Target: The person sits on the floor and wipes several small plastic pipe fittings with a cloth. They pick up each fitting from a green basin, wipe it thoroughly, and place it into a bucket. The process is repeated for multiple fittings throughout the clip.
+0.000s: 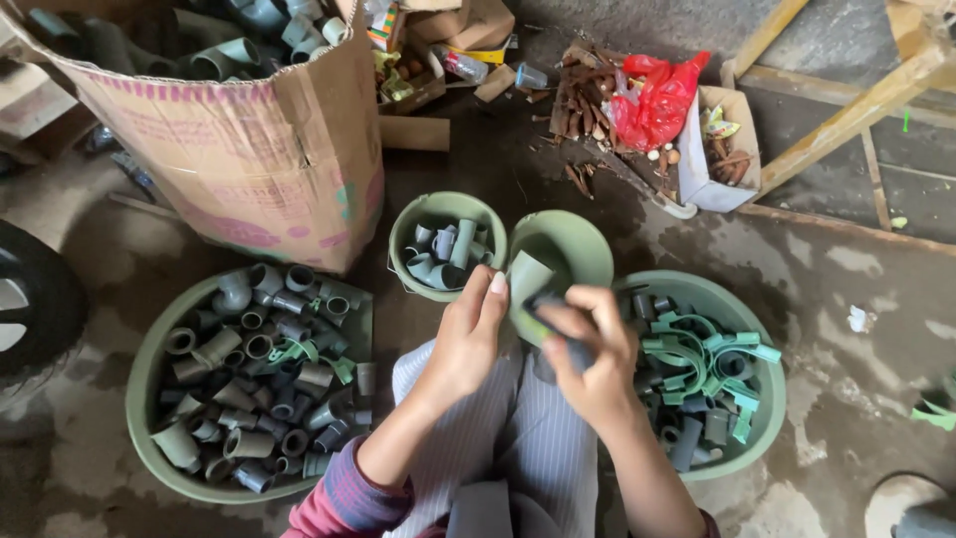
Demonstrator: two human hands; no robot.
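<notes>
My left hand (466,339) grips a short grey-green pipe fitting (525,281) over my lap, thumb up along its side. My right hand (588,349) is closed on a small dark tool (573,347) pressed against that fitting. Just beyond the hands are a small green bucket (438,211) with a few grey fittings and an empty green bowl (576,244). A wide green basin (149,369) on my left is full of grey pipe elbows and couplings. Another green basin (757,319) on my right holds dark fittings and green clamps.
A large cardboard box (269,159) of pipe fittings stands at the back left. Behind are small cartons, a red plastic bag (652,100) and a white box of brown scraps. Wooden beams (856,110) cross the back right. A black tyre (35,299) is at the left edge.
</notes>
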